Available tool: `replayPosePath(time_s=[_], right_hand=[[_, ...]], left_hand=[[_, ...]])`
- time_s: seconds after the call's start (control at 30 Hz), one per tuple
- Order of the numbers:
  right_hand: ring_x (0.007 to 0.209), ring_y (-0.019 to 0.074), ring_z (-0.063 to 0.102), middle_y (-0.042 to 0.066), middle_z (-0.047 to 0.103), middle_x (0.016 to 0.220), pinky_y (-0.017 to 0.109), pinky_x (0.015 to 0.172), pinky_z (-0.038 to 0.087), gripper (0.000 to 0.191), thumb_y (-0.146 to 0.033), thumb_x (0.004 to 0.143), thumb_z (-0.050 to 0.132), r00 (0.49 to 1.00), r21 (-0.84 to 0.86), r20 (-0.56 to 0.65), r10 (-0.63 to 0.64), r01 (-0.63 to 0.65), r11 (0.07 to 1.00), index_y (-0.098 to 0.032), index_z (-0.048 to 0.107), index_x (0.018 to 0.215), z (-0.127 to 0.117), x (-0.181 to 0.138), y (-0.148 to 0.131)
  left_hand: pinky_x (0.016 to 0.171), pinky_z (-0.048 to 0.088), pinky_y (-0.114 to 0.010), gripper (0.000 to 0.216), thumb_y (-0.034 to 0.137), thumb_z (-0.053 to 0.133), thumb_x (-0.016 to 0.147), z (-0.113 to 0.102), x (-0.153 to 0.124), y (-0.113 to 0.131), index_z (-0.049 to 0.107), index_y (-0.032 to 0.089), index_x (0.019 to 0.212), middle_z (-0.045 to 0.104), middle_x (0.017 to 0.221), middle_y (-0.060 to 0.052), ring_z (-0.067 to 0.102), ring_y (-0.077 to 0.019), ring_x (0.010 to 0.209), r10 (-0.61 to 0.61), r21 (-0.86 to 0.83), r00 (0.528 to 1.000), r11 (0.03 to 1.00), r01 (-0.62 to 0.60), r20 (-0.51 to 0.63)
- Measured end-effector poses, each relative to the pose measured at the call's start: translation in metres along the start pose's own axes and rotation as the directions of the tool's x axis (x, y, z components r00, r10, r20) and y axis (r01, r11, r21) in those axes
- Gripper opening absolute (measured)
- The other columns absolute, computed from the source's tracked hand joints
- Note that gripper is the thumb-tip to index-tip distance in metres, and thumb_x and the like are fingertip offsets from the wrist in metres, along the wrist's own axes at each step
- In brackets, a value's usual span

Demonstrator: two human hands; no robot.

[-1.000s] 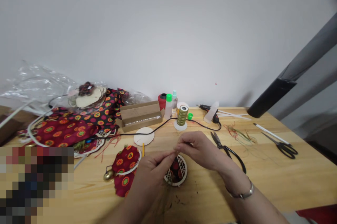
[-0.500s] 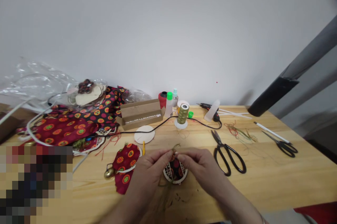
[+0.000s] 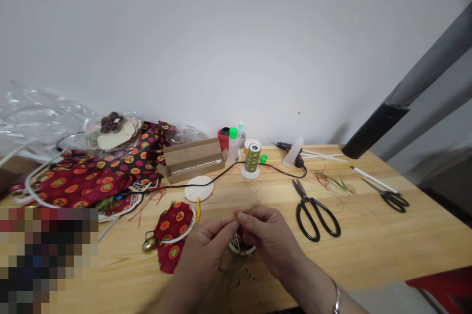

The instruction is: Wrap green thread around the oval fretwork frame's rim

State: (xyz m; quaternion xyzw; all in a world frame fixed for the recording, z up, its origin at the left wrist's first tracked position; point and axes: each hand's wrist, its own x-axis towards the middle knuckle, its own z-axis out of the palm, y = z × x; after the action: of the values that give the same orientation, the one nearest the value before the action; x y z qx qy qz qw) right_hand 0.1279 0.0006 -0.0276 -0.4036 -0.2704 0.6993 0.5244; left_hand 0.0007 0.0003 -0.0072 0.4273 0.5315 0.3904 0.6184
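Observation:
My left hand [image 3: 210, 245] is closed in a pinch, its thumb and forefinger meeting those of my right hand [image 3: 267, 235]. Between the fingertips is olive-green thread, mostly hidden by them; loose strands of the thread [image 3: 228, 267] trail below, blurred. Just beneath the hands sits a round ornament [image 3: 241, 251] with a white lattice rim and dark patterned fabric, its upper part covered by my fingers. Left of my left hand lie red patterned fabric pieces [image 3: 173, 225] with a white rim and a brass bell [image 3: 149, 244].
Black-handled scissors [image 3: 308, 211] lie to the right, smaller scissors [image 3: 393, 200] beyond. Behind stand an olive thread spool [image 3: 252, 159], a green-capped bottle [image 3: 233, 147] and a cardboard box [image 3: 195, 161]. A glue gun [image 3: 285, 147] with its black cable lies at the back; patterned fabric [image 3: 81, 176] is heaped left.
My right hand has moved left and turned over the ornament, covering more of it. The fingertips of both hands are closer together. The whole view has shifted slightly.

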Motion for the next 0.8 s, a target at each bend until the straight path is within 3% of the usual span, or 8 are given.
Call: replayPosePath(time_s=[0.37, 0.57, 0.8], right_hand=[[0.043, 0.0054, 0.039, -0.002, 0.056, 0.049, 0.021, 0.044, 0.026, 0.024, -0.030, 0.055, 0.079, 0.992, -0.063, -0.125, -0.030, 0.023, 0.998, -0.012, 0.064, 0.055, -0.003, 0.009, -0.007], [0.042, 0.0056, 0.038, -0.004, 0.051, 0.045, 0.021, 0.045, 0.028, 0.024, -0.030, 0.057, 0.077, 0.986, -0.121, -0.129, -0.101, 0.085, 0.989, -0.013, 0.061, 0.051, -0.004, 0.011, -0.013], [0.044, 0.0054, 0.034, -0.005, 0.047, 0.046, 0.022, 0.046, 0.023, 0.022, -0.027, 0.060, 0.074, 0.983, -0.153, -0.126, -0.135, 0.115, 0.981, -0.013, 0.059, 0.052, -0.008, 0.013, -0.015]], left_hand=[[0.043, 0.036, -0.021, 0.026, 0.038, 0.071, 0.065, -0.006, -0.003, -0.004, 0.078, 0.018, 0.080, 0.043, 0.033, 0.006, 0.043, -0.0116, 0.041, -0.059, 0.036, 0.998, 0.998, 0.060, -0.019], [0.049, 0.041, -0.023, 0.022, 0.038, 0.073, 0.063, -0.005, -0.007, -0.003, 0.078, 0.018, 0.071, 0.044, 0.030, 0.005, 0.053, -0.0166, 0.049, -0.034, 0.031, 0.998, 0.999, 0.036, -0.056], [0.048, 0.042, -0.022, 0.018, 0.036, 0.073, 0.062, -0.005, -0.013, -0.002, 0.078, 0.019, 0.068, 0.046, 0.033, 0.005, 0.052, -0.0154, 0.048, -0.014, 0.037, 0.997, 0.999, 0.017, -0.077]])
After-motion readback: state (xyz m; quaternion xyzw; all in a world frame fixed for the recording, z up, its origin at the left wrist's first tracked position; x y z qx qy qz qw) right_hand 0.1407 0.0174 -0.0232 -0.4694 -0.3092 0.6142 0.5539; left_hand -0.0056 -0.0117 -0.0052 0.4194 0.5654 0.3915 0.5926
